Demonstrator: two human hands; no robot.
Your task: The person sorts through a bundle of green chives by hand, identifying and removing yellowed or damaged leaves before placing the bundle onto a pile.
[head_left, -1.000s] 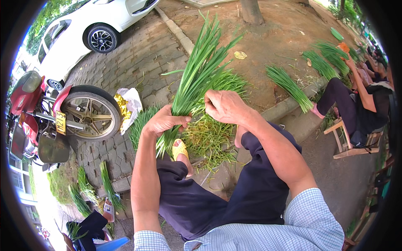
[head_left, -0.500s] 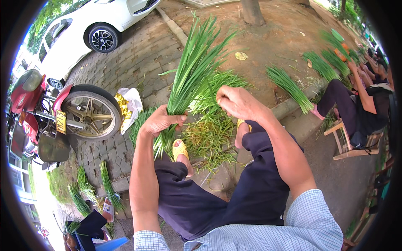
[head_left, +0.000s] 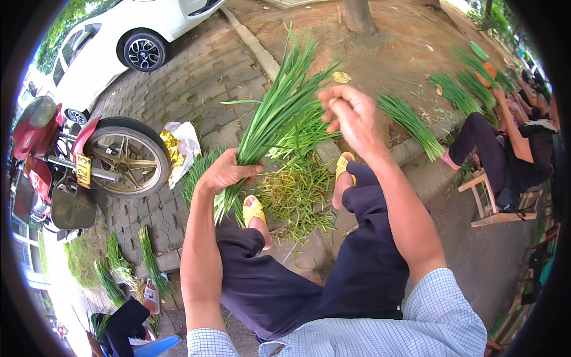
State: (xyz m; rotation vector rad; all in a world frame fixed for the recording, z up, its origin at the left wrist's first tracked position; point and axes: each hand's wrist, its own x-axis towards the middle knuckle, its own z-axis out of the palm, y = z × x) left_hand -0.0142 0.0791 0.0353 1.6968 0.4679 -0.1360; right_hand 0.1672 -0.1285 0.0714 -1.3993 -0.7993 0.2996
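Note:
A long bunch of garlic chives (head_left: 279, 104) is gripped near its lower end by my left hand (head_left: 233, 172), the leaves fanning up and away to the right. My right hand (head_left: 354, 119) is raised to the right of the leaf tips, its fingers loosely bent and apart, with nothing visible in them. Behind the bunch, more cut chives (head_left: 306, 134) lie on the ground. Between my yellow sandals (head_left: 253, 209) spreads a heap of yellowish-green trimmings (head_left: 297, 193). Another pile of chives (head_left: 199, 175) lies left of my left wrist, partly hidden by it.
A red motorcycle (head_left: 71, 160) stands at left, close to a white and gold bag (head_left: 181, 152). Beyond is a white car (head_left: 113, 50). Chive bundles (head_left: 410, 125) line the kerb at right, near a seated person (head_left: 505, 143) and a wooden stool (head_left: 491, 205). Another person sits at lower left.
My right hand has lifted up and to the right, away from the bunch, and its fingers have loosened. My left hand keeps its hold, with the bunch tilted slightly more to the right.

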